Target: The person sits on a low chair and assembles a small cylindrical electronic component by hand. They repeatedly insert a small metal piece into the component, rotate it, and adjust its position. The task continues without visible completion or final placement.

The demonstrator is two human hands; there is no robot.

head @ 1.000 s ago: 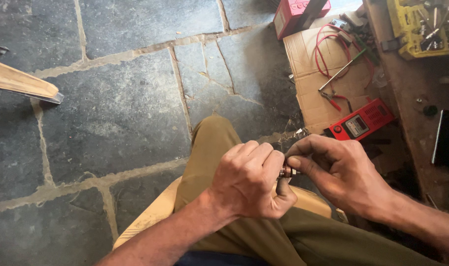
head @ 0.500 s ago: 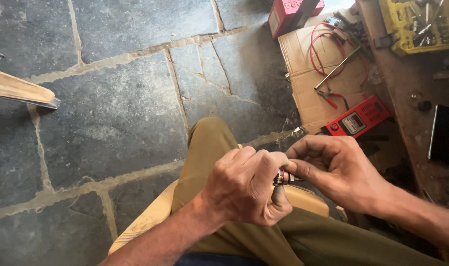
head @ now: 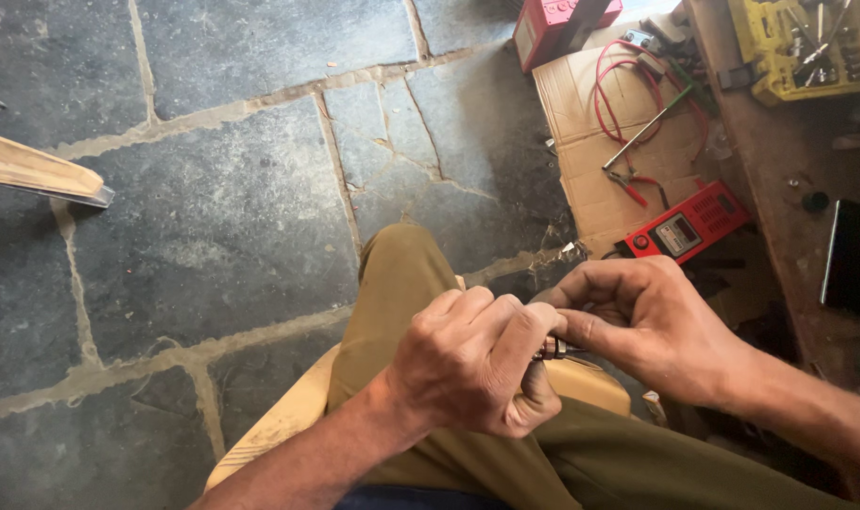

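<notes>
Both bare forearms reach in from the lower edge and meet over the person's lap. The left hand [head: 472, 364] is curled into a loose fist, knuckles up and back of the hand toward the camera, its fingers folded tightly inward and the thumb tucked underneath. The right hand [head: 652, 326] comes in from the right with its wrist bent slightly, fingers arched and drawn together, thumb and forefinger pinched toward the left hand's fingertips. The two hands touch at the fingertips. The left forearm runs diagonally up from the bottom; the right forearm lies lower, angled from the right corner.

small dark metal part [head: 550, 350] between fingertips
</notes>
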